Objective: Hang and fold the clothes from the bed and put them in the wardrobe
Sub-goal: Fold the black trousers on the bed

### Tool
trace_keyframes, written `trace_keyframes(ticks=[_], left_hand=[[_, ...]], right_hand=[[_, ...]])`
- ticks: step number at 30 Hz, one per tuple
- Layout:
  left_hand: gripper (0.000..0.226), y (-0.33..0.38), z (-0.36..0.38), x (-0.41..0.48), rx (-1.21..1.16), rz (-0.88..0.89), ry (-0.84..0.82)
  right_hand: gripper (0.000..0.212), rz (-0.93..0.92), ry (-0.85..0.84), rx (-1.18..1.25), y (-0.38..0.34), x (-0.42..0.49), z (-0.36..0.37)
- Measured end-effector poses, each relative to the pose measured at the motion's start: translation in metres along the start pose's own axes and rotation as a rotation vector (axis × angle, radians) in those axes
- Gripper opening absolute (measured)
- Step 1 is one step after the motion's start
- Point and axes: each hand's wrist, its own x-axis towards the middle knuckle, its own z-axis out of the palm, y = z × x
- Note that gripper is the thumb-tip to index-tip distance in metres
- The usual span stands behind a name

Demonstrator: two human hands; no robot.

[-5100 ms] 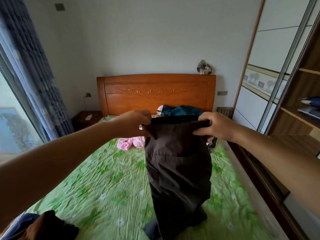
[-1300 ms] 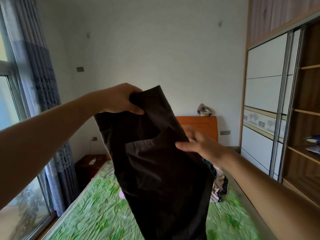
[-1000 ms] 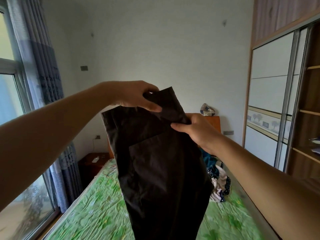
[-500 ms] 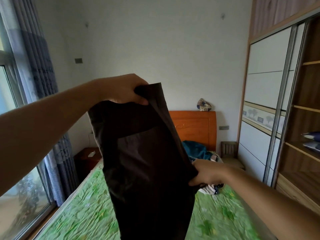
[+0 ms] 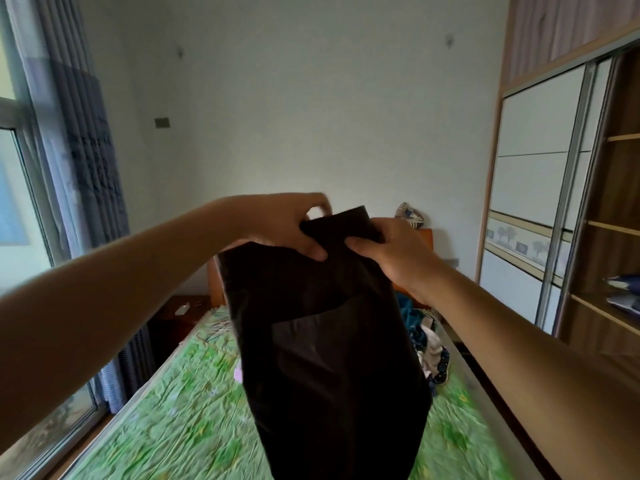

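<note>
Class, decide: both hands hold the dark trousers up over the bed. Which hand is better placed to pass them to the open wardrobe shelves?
Probably the right hand. It grips the dark trousers at the top on the side nearest the wardrobe shelves; the left hand grips the farther side.

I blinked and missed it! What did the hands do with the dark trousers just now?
The right hand moved up from the side of the dark trousers and now grips their top edge, close beside the left hand. The left hand kept its hold at the top, and the trousers still hang above the green bed.
</note>
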Motion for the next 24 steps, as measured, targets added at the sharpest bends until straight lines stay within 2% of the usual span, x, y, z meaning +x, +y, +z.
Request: trace_keyframes(ticks=[2, 4, 6, 8, 10, 12, 15, 19, 24], left_hand=[[0.05, -0.023, 0.001, -0.013, 0.047, -0.089, -0.091], [0.035, -0.047, 0.007, -0.026, -0.029, -0.117, -0.072], [0.035, -0.064, 0.02, -0.038, -0.311, -0.104, -0.021], [0.048, -0.068, 0.036, -0.05, -0.549, -0.077, 0.028], [0.046, -0.062, 0.053, -0.059, -0.629, -0.039, 0.132], [0.036, -0.05, 0.064, -0.062, -0.64, -0.031, 0.319], [0.039, -0.029, 0.062, -0.066, -0.854, 0.01, 0.535], [0.048, 0.002, 0.041, -0.076, -1.029, 0.189, 0.702], [0.043, 0.051, 0.0, -0.095, -1.008, 0.322, 0.816]], right_hand=[[0.013, 0.044, 0.039, 0.073, 0.009, -0.005, -0.003], [0.012, 0.061, 0.063, 0.158, 0.014, -0.01, -0.008], [0.012, 0.059, 0.087, 0.202, 0.015, -0.014, -0.012], [0.01, 0.052, 0.122, 0.229, 0.014, -0.019, -0.013], [0.01, 0.047, 0.148, 0.24, 0.01, -0.025, -0.013], [0.011, 0.043, 0.173, 0.242, 0.004, -0.029, -0.016], [0.014, 0.032, 0.228, 0.268, -0.013, -0.032, -0.027], [0.009, -0.039, 0.293, 0.264, -0.052, -0.036, -0.051], [0.011, -0.139, 0.323, 0.285, -0.104, -0.048, -0.075]])
